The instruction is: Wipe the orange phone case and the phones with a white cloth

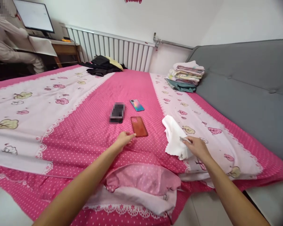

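Note:
My left hand [125,139] is over the pink dotted part of the bedspread, its thumb stretched to the lower left corner of a translucent red phone case [139,127]. Its fingers look loosely bent and apart, and I see nothing held in them. In my right hand [198,147] a small, thin, greyish object [185,140] is pinched; its kind is unclear. Under it lies a crumpled white cloth [175,138]. Beyond the case rests a phone [137,105] with a shiny blue and pink back. A dark, blurred-out phone-like object [117,112] lies to its left.
Folded fabrics [185,75] are stacked against the grey padded headboard [245,75]. Dark clothes [101,66] lie at the far side of the bed, near a white radiator [108,47]. At far left, a person [11,47] sits at a desk with a monitor [34,15].

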A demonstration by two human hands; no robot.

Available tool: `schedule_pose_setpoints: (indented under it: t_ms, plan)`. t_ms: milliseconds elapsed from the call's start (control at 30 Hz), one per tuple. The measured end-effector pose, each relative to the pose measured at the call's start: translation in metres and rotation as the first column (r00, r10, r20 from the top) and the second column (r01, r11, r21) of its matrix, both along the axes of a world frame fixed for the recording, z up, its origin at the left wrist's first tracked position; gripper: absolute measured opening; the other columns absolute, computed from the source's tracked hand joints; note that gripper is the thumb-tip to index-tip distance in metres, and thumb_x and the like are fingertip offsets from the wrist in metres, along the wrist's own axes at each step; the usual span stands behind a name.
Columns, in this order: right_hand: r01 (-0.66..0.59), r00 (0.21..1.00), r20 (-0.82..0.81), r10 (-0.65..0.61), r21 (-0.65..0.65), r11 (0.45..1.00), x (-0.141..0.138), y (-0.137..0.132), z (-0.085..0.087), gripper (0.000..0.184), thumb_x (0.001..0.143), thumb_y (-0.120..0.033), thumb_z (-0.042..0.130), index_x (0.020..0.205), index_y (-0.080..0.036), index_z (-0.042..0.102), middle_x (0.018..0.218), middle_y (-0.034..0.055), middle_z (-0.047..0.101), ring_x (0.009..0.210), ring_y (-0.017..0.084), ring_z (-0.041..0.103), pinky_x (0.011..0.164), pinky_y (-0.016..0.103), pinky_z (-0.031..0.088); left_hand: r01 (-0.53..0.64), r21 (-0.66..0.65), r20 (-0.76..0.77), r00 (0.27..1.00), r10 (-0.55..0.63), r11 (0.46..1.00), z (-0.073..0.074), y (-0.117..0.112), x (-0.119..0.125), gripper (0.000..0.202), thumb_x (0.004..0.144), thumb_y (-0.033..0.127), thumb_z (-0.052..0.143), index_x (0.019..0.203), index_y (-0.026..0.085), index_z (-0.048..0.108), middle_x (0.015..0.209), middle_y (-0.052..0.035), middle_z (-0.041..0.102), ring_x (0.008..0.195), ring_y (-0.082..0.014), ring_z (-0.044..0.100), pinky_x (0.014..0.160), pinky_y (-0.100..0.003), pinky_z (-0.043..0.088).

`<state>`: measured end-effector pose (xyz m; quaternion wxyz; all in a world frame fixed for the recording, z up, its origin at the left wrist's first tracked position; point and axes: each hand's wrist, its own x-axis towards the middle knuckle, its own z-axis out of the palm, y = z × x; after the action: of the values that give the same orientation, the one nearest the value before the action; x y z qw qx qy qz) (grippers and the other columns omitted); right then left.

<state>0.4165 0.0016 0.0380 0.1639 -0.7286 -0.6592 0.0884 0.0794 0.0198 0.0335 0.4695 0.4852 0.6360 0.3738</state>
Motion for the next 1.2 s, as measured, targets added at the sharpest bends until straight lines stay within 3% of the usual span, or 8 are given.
schedule_pose_setpoints:
  t_ms: [133, 267, 433, 633, 733, 867, 1033, 1200]
  plan:
    - [0.054, 0.998, -0.048, -0.045, 0.206, 0.977, -0.022, 0.026, 0.027, 0.033, 0.077, -0.039, 0.048, 0.093, -0.020, 0.070, 0.084, 0.0060, 0.072, 0.074, 0.023, 0.063, 0.064, 0.029, 0.042, 0.070, -0.233, 0.038, 0.997, -0.062, 0.970, -0.014, 0.025, 0.002, 0.028, 0.087, 0.033, 0.054, 0.106, 0.013, 0.057, 0.100, -0.0060, 0.062, 0.082, -0.0146, 0.061, 0.071, -0.033, 0.053]
    - [-0.044, 0.996, -0.061, 0.063, 0.270, 0.962, -0.065, 0.066, 0.050, 0.028, 0.076, -0.034, 0.050, 0.089, -0.020, 0.070, 0.084, 0.0055, 0.072, 0.079, 0.024, 0.063, 0.067, 0.030, 0.043, 0.048, -0.250, 0.096, 0.995, -0.025, 0.967, -0.024, 0.035, 0.019, 0.024, 0.072, 0.030, 0.071, 0.076, 0.009, 0.060, 0.060, -0.0025, 0.061, 0.051, -0.0124, 0.058, 0.046, -0.023, 0.043]
    - [-0.157, 0.982, -0.034, 0.183, 0.380, 0.912, -0.129, 0.114, 0.070, 0.022, 0.077, -0.027, 0.054, 0.091, -0.021, 0.070, 0.089, 0.0049, 0.072, 0.083, 0.024, 0.064, 0.074, 0.034, 0.045, -0.095, -0.046, 0.200, 0.974, 0.102, 0.994, -0.025, 0.044, 0.024, 0.017, 0.063, 0.010, 0.067, 0.077, 0.011, 0.059, 0.054, 0.0021, 0.058, 0.044, -0.0086, 0.053, 0.044, -0.019, 0.038]
    - [-0.201, 0.965, -0.014, 0.264, 0.609, 0.767, -0.185, 0.146, 0.095, 0.023, 0.075, -0.020, 0.059, 0.095, -0.021, 0.067, 0.081, 0.0033, 0.070, 0.074, 0.021, 0.063, 0.072, 0.033, 0.046, -0.241, 0.274, 0.203, 0.961, 0.189, 0.931, -0.014, 0.051, -0.020, 0.024, 0.066, 0.021, 0.063, 0.090, 0.015, 0.065, 0.055, 0.0073, 0.049, 0.048, -0.0060, 0.043, 0.047, -0.017, 0.034]
    - [-0.340, 0.902, -0.022, 0.432, 0.581, 0.739, -0.208, 0.150, 0.085, 0.016, 0.077, -0.018, 0.057, 0.086, -0.021, 0.069, 0.081, 0.0019, 0.071, 0.074, 0.019, 0.064, 0.072, 0.031, 0.047, -0.223, 0.499, -0.003, 0.966, 0.259, 0.838, -0.023, 0.045, -0.037, 0.026, 0.070, 0.022, 0.060, 0.093, 0.013, 0.067, 0.059, 0.0040, 0.055, 0.052, -0.0076, 0.044, 0.051, -0.020, 0.036]
    - [-0.545, 0.779, -0.023, 0.627, 0.470, 0.694, -0.230, 0.145, 0.048, 0.015, 0.077, -0.017, 0.057, 0.084, -0.022, 0.070, 0.083, 0.0006, 0.072, 0.078, 0.019, 0.065, 0.075, 0.030, 0.048, -0.189, 0.587, -0.093, 0.950, 0.297, 0.787, -0.037, 0.038, -0.043, 0.021, 0.075, 0.022, 0.059, 0.091, 0.012, 0.069, 0.065, 0.0007, 0.060, 0.053, -0.0080, 0.047, 0.052, -0.020, 0.039]
    - [-0.569, 0.741, -0.041, 0.670, 0.492, 0.659, -0.237, 0.136, 0.011, 0.020, 0.079, -0.015, 0.055, 0.089, -0.022, 0.070, 0.086, 0.0022, 0.070, 0.079, 0.017, 0.065, 0.075, 0.029, 0.049, -0.115, 0.639, -0.163, 0.946, 0.280, 0.761, -0.039, 0.034, -0.043, 0.014, 0.077, 0.021, 0.061, 0.085, 0.015, 0.071, 0.056, 0.0033, 0.050, 0.050, -0.0081, 0.045, 0.049, -0.020, 0.036]
    - [-0.639, 0.675, -0.013, 0.737, 0.490, 0.593, -0.237, 0.123, 0.007, 0.023, 0.078, -0.015, 0.056, 0.096, -0.021, 0.069, 0.086, 0.0042, 0.070, 0.078, 0.017, 0.064, 0.072, 0.029, 0.051, -0.040, 0.692, -0.208, 0.945, 0.252, 0.721, -0.041, 0.033, -0.043, 0.014, 0.080, 0.019, 0.059, 0.084, 0.015, 0.071, 0.055, 0.0026, 0.049, 0.053, -0.0091, 0.046, 0.052, -0.020, 0.037]
